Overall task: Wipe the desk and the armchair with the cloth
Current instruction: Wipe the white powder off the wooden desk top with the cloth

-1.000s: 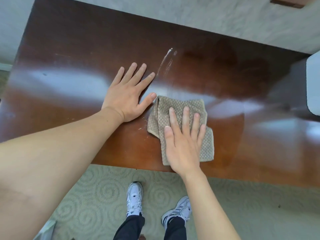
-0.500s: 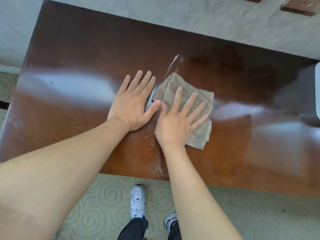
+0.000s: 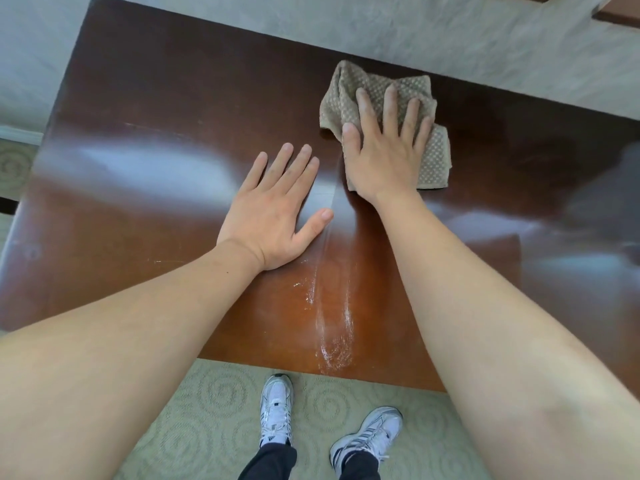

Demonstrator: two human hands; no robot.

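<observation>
A glossy dark-brown wooden desk (image 3: 166,109) fills most of the view. A crumpled beige waffle-weave cloth (image 3: 349,98) lies near the desk's far edge, right of centre. My right hand (image 3: 384,147) presses flat on the cloth with straight, spread fingers. My left hand (image 3: 273,216) rests flat on the bare wood, just left of and nearer than the cloth, fingers straight. A wet streak (image 3: 332,334) runs from the desk's near edge up toward the cloth. No armchair is visible.
Behind the desk stands a pale grey wall (image 3: 450,36). Patterned beige carpet (image 3: 207,410) and my white sneakers (image 3: 277,414) show below the desk's near edge. A blurred grey reflection lies on the desk at the right (image 3: 602,202).
My right hand has pushed the cloth away from me, from near the desk's front edge to near its far edge, leaving a wet streak. My left hand stayed flat on the desk.
</observation>
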